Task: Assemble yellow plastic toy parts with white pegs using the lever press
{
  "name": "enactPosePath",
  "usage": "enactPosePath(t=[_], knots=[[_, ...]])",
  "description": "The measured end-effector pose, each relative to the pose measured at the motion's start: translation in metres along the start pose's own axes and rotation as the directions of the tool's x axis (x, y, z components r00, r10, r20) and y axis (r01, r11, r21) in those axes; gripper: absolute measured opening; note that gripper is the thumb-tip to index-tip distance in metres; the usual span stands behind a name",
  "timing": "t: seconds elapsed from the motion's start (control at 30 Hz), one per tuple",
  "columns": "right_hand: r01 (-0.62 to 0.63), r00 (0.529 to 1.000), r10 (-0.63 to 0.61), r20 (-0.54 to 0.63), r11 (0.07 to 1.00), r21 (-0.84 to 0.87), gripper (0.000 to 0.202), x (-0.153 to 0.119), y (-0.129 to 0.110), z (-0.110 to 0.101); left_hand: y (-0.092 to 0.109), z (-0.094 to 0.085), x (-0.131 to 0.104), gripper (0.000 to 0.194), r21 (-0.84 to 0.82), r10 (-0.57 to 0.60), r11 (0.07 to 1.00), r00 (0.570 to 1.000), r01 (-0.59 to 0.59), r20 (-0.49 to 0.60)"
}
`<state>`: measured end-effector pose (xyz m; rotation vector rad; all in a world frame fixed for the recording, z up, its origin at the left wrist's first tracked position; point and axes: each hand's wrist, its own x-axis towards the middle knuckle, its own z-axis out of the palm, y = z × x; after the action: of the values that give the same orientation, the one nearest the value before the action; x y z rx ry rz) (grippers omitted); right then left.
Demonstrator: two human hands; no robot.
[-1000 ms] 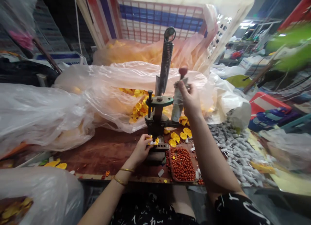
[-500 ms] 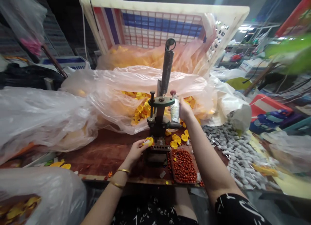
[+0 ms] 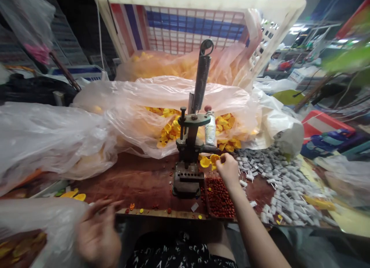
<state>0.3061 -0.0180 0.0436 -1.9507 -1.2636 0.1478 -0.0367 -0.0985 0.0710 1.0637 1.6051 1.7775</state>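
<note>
Fingers of the right hand (image 3: pixel 229 171) grasp one yellow piece (image 3: pixel 214 160); the left hand (image 3: pixel 100 233), released, nears one bag (image 3: pixel 62 221).

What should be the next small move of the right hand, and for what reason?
Probably the right hand should bring the yellow piece left to the press: its fingers seem to pinch it, the press stands close by, and the left hand is open, away from both.
</note>
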Motion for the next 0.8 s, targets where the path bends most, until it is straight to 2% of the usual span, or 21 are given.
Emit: enactPosePath(t=[0.03,0.07,0.1,0.13,0.17,0.2,0.23,0.3,0.33,0.37,0.43,0.5,0.57,0.63,0.67,0.7,0.73,0.77,0.8], knots=[[0.031,0.999,-0.031,0.017,0.999,0.031,0.004,-0.02,-0.011,0.001,-0.002,0.022,-0.013,0.043,-0.065,-0.046,0.996,0.988,0.056,0.15],[0.077,0.994,-0.084,0.069,0.992,0.096,0.006,-0.04,-0.022,0.003,-0.004,0.044,-0.025,0.05,-0.095,-0.113,0.984,0.934,0.154,0.34],[0.136,0.975,-0.163,0.149,0.975,0.177,0.008,-0.059,-0.031,0.006,-0.008,0.063,-0.035,0.051,-0.094,-0.165,0.968,0.869,0.234,0.467],[0.196,0.937,-0.254,0.239,0.951,0.24,0.01,-0.073,-0.037,0.008,-0.013,0.079,-0.044,0.048,-0.066,-0.203,0.956,0.809,0.286,0.552],[0.232,0.894,-0.317,0.316,0.932,0.28,0.011,-0.082,-0.04,0.009,-0.019,0.091,-0.049,0.044,-0.042,-0.231,0.948,0.774,0.315,0.59],[0.25,0.862,-0.35,0.366,0.923,0.294,0.012,-0.084,-0.037,0.008,-0.024,0.099,-0.052,0.04,-0.026,-0.249,0.944,0.761,0.33,0.599],[0.244,0.863,-0.332,0.38,0.934,0.262,0.014,-0.079,-0.028,0.004,-0.03,0.103,-0.052,0.038,-0.016,-0.257,0.943,0.761,0.331,0.595],[0.136,0.944,-0.144,0.297,0.99,0.047,0.023,-0.056,0.003,-0.012,-0.04,0.103,-0.046,0.037,-0.003,-0.252,0.949,0.767,0.315,0.589],[0.023,0.982,0.0,0.186,0.993,-0.12,0.025,-0.041,0.022,-0.021,-0.043,0.101,-0.042,0.038,0.006,-0.242,0.955,0.768,0.297,0.593],[-0.089,0.986,0.122,0.113,0.961,-0.262,0.024,-0.026,0.042,-0.03,-0.046,0.098,-0.038,0.039,0.016,-0.23,0.961,0.769,0.275,0.596],[-0.207,0.969,0.244,0.049,0.901,-0.382,0.019,-0.003,0.077,-0.043,-0.048,0.094,-0.03,0.042,0.021,-0.204,0.971,0.779,0.238,0.593],[-0.211,0.964,0.255,0.069,0.902,-0.376,0.017,0.007,0.096,-0.048,-0.047,0.092,-0.025,0.045,0.019,-0.203,0.971,0.776,0.239,0.598],[-0.199,0.971,0.233,0.053,0.911,-0.36,0.016,0.006,0.098,-0.048,-0.043,0.093,-0.022,0.046,0.024,-0.241,0.957,0.743,0.29,0.625],[-0.205,0.977,0.212,0.02,0.963,-0.175,0.023,-0.004,0.084,-0.045,-0.039,0.095,-0.019,0.046,0.026,-0.311,0.921,0.695,0.389,0.648],[-0.217,0.976,0.217,0.037,0.976,0.013,0.029,-0.011,0.072,-0.044,-0.036,0.096,-0.017,0.048,0.02,-0.352,0.893,0.67,0.45,0.654],[-0.247,0.968,0.228,0.103,0.939,0.238,0.036,-0.019,0.058,-0.041,-0.034,0.098,-0.017,0.049,0.012,-0.391,0.86,0.644,0.51,0.657],[-0.306,0.949,0.23,0.217,0.838,0.451,0.041,-0.029,0.042,-0.038,-0.032,0.099,-0.016,0.051,0.003,-0.425,0.826,0.621,0.563,0.658],[-0.396,0.91,0.211,0.357,0.697,0.598,0.043,-0.039,0.025,-0.034,-0.03,0.101,-0.017,0.052,-0.008,-0.449,0.797,0.603,0.603,0.659],[-0.495,0.854,0.179,0.488,0.563,0.661,0.043,-0.049,0.008,-0.028,-0.029,0.103,-0.018,0.052,-0.026,-0.459,0.781,0.601,0.625,0.654]])
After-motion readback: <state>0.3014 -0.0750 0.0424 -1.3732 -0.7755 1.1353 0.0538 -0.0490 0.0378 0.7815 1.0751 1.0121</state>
